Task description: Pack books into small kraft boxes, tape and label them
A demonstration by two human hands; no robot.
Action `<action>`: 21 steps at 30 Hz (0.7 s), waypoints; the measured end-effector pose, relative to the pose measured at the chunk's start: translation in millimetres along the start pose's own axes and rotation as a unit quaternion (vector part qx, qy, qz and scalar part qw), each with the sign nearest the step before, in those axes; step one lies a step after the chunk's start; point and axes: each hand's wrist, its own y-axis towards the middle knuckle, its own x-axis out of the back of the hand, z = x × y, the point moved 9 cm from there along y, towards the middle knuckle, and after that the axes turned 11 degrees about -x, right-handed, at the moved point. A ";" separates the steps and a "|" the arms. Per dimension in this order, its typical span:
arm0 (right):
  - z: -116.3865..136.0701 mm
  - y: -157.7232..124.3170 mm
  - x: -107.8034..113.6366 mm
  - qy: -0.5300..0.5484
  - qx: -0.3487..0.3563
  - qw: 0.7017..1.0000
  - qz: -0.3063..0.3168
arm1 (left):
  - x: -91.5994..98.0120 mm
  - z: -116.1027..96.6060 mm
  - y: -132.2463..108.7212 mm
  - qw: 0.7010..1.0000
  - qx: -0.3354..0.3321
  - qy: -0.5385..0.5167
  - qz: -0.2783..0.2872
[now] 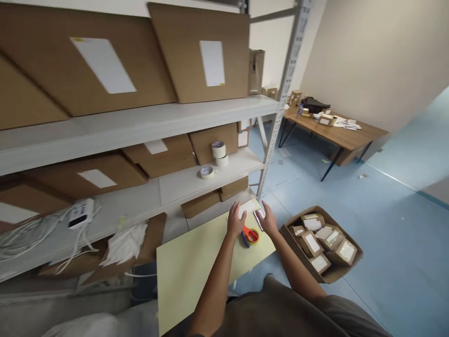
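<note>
My left hand (pixel 236 220) is over the far end of a pale yellow table (pixel 196 260), fingers stretched and nothing seen in them. My right hand (pixel 268 220) has its thumb and fingers apart beside a phone (pixel 258 219) lying on the table; whether it touches the phone I cannot tell. Just below the hands lies a red and blue tape dispenser (pixel 250 235) with a yellowish roll of tape. A white sheet of paper (pixel 249 206) lies beyond and between my hands.
A grey shelf rack (pixel 140 124) with large cardboard boxes (pixel 213 56) stands ahead and left. Rolls of white tape (pixel 206 172) and a power strip (pixel 81 213) rest on its middle shelf. On the right floor stands an open carton (pixel 324 276) of small boxes. A wooden table (pixel 372 132) stands farther back.
</note>
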 end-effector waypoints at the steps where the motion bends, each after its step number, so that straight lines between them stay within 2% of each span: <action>1: 12.2 -8.4 -18.1 -0.031 0.026 0.999 0.008 | 22.2 8.2 -9.5 0.999 -0.007 0.034 -0.001; 3: 29.0 -23.5 -52.9 -0.084 0.060 0.994 0.026 | 61.1 28.2 -29.7 0.996 -0.004 0.087 0.003; 6: 39.3 -42.5 -98.1 -0.147 0.076 0.985 0.058 | 108.7 58.8 -61.0 0.989 0.021 0.147 0.004; 9: 34.2 -58.0 -130.6 -0.205 0.069 0.971 0.097 | 140.8 84.1 -91.3 0.978 0.056 0.200 0.009; 11: 21.8 -65.7 -142.9 -0.245 0.056 0.960 0.122 | 151.2 98.1 -110.7 0.971 0.086 0.221 0.017; 13: 2.4 -70.4 -147.1 -0.285 0.038 0.948 0.137 | 152.4 109.5 -129.9 0.965 0.115 0.235 0.027; 15: -21.9 -72.3 -146.3 -0.323 0.024 0.934 0.149 | 144.4 117.6 -149.0 0.959 0.137 0.244 0.041; 18: -63.0 -72.6 -144.6 -0.362 0.015 0.914 0.182 | 118.3 124.3 -176.1 0.953 0.158 0.251 0.064; 21: -106.1 -73.9 -147.0 -0.375 -0.004 0.897 0.233 | 80.7 128.8 -199.7 0.948 0.184 0.245 0.084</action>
